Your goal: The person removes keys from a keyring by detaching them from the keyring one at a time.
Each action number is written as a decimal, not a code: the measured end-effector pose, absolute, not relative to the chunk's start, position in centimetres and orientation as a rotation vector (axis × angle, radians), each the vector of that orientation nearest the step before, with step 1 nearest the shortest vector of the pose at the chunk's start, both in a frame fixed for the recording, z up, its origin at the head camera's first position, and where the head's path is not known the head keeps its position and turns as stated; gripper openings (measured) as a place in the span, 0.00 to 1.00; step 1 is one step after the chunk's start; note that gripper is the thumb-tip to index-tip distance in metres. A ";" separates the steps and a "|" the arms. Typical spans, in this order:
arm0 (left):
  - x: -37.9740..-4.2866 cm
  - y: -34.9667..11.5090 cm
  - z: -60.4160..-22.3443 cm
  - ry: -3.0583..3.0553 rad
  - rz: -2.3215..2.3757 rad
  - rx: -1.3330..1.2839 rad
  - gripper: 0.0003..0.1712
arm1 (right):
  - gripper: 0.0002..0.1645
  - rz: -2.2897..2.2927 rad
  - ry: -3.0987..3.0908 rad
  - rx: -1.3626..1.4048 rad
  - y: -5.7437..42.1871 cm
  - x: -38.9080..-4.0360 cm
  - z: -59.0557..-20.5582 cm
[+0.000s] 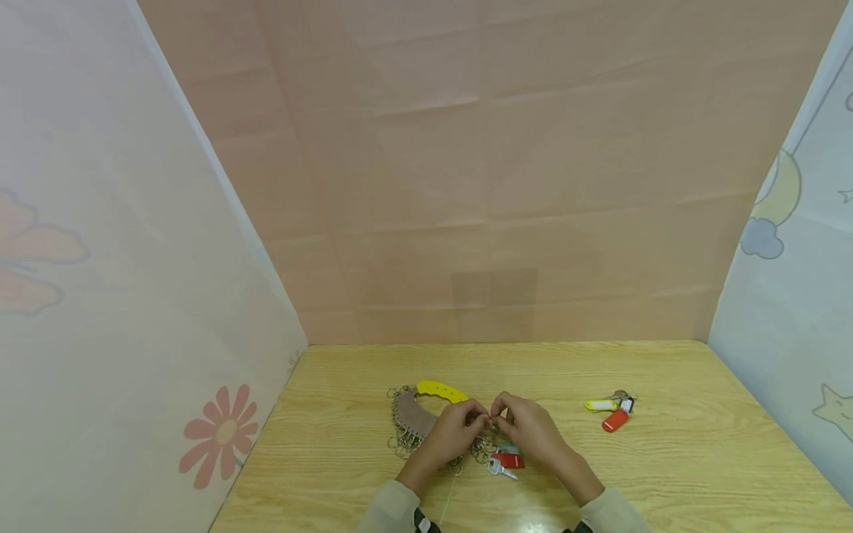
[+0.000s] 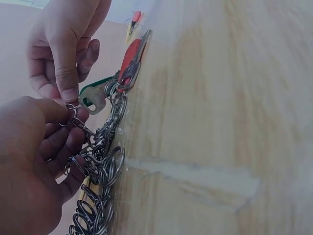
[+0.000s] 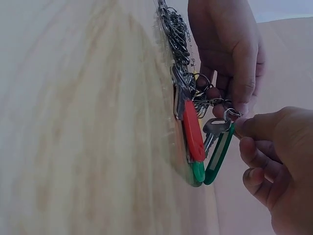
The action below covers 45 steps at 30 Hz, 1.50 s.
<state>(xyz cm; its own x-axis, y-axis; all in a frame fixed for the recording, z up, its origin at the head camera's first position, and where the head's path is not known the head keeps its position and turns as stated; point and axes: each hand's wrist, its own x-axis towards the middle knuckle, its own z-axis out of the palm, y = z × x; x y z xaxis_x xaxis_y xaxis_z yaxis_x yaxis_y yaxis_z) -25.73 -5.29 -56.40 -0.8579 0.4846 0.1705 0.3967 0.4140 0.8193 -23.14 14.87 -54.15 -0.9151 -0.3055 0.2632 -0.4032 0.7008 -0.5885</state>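
Observation:
Both hands meet over the table, fingertips almost together. My left hand (image 1: 455,431) pinches a small metal split ring (image 2: 73,111) on a clasp from the key holder, its other fingers among more rings. My right hand (image 1: 533,433) pinches the same ring from the other side, thumb against forefinger. A silver key (image 3: 215,126) and a green key tag (image 3: 220,154) hang at this ring. The key holder is a brown-grey curved band (image 1: 412,416) with a yellow handle (image 1: 441,389) and many metal rings (image 2: 110,169) along its edge.
Below the hands lie a red key tag (image 1: 509,460) and a silver key (image 1: 501,469). Farther right on the wooden table (image 1: 700,459) sit a yellow tag (image 1: 601,405), another red tag (image 1: 615,421) and keys (image 1: 621,394). A pinkish cloth wall (image 1: 400,185) stands behind.

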 end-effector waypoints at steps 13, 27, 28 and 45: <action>-25.7 -5.3 -56.4 2.521 1.476 0.746 0.10 | 0.04 0.977 -2.804 0.436 14.6 -23.2 -55.0; -25.8 -5.4 -56.6 2.506 1.489 0.765 0.11 | 0.06 1.033 -2.790 0.491 14.4 -23.3 -54.7; -25.8 -5.5 -56.6 2.508 1.488 0.768 0.11 | 0.06 1.039 -2.789 0.488 14.4 -23.4 -54.7; -26.0 -5.2 -57.0 2.536 1.477 0.750 0.11 | 0.14 1.243 -2.828 0.448 14.1 -23.1 -55.0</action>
<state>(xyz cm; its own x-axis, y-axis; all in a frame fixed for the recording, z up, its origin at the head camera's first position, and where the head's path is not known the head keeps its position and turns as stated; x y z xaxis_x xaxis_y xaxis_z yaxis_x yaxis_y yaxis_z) -26.01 -5.23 -57.00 -0.8714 0.4681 0.1469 0.3589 0.4040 0.8414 -23.06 14.14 -54.98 -0.9586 -0.2521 0.1327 -0.2682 0.6415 -0.7187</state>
